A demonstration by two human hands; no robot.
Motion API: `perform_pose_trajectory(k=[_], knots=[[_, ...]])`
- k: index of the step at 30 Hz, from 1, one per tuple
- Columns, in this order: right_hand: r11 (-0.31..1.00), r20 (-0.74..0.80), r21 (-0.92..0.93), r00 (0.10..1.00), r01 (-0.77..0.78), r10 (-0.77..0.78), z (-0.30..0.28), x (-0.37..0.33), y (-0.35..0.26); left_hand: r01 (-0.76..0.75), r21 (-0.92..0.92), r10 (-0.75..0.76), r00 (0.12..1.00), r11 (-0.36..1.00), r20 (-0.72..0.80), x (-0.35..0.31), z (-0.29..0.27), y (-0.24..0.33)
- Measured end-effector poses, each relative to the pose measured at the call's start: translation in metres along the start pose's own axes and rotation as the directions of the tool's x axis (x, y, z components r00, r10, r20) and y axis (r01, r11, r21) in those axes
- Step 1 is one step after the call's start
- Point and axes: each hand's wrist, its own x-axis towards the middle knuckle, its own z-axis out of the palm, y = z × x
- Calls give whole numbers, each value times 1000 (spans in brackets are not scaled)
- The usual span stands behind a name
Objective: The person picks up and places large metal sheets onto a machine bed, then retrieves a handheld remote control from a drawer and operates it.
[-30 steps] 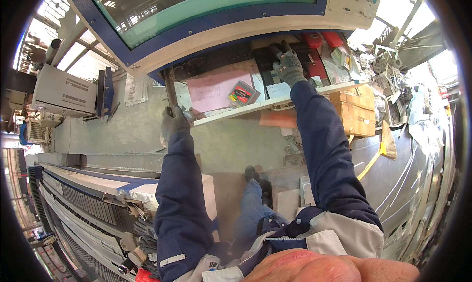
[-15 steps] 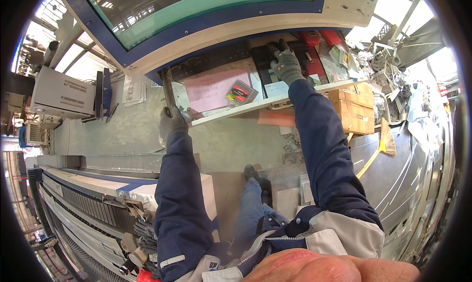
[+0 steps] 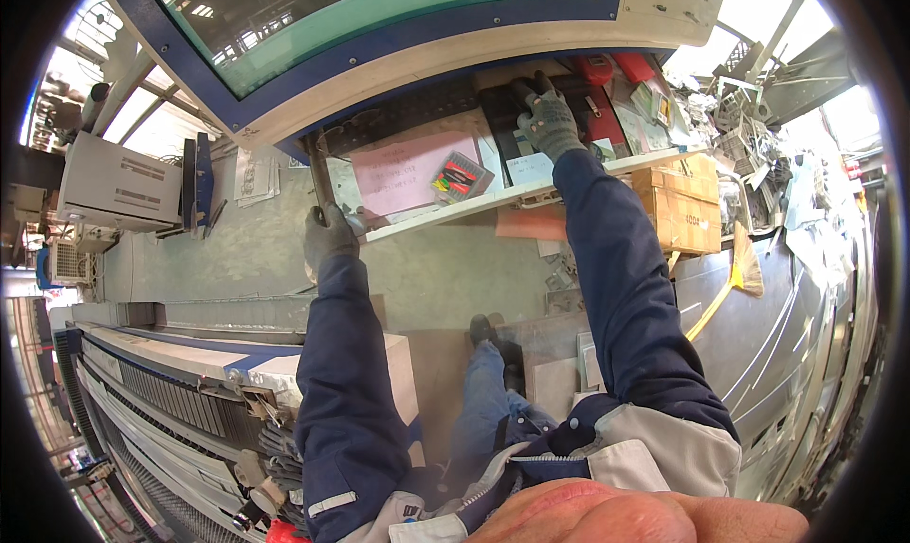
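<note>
A shallow drawer (image 3: pixel 455 219) with a white front edge is pulled out beneath the machine. My left hand (image 3: pixel 330 232), in a dark grey glove, is closed around its front left corner. My right hand (image 3: pixel 553 128), gloved in grey, reaches inside over a black flat folder (image 3: pixel 502 117). Its fingers are apart and stretched toward the back; their tips are partly hard to make out. Left of the folder lie a pink sheet of paper (image 3: pixel 393 175) and a clear plastic case (image 3: pixel 462 177) with small coloured pieces. A dark red folder (image 3: pixel 605 124) is right of my right hand.
Above the drawer stands a machine with a blue-framed window (image 3: pixel 379 55). A cardboard box (image 3: pixel 678 211) and a yellow broom (image 3: pixel 744 268) are at the right, near piled scrap (image 3: pixel 749 145). A white cabinet (image 3: pixel 121 181) stands at the left; a long machine (image 3: pixel 190 353) is lower left.
The view has shifted very slightly. Both hands stay at the same spots on and in the drawer, and its contents look the same.
</note>
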Motion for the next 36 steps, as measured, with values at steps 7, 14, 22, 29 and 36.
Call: perform_pose_trajectory(k=[7, 14, 22, 29, 36], knots=[[1000, -22, 4, 1000, 11, -11, -6, -2, -4, -5, -21, 4, 1000, 1000, -12, 2, 2, -4], [999, -63, -40, 997, 34, -37, -6, -4, -6, -9, 10, 9, 1000, 1000, 10, 0, 0, -1], [1000, -43, 17, 999, 10, -9, -3, -1, -4, 3, 11, -3, 1000, 1000, -2, -2, -3, 2], [1000, 30, -29, 1000, -3, 4, 1, 2, -1, 11, -8, -11, 1000, 1000, 5, -1, -2, 1], [999, -48, 21, 998, 28, -27, -1, -1, -2, -8, -1, 8, 1000, 1000, -14, -2, -1, 1]])
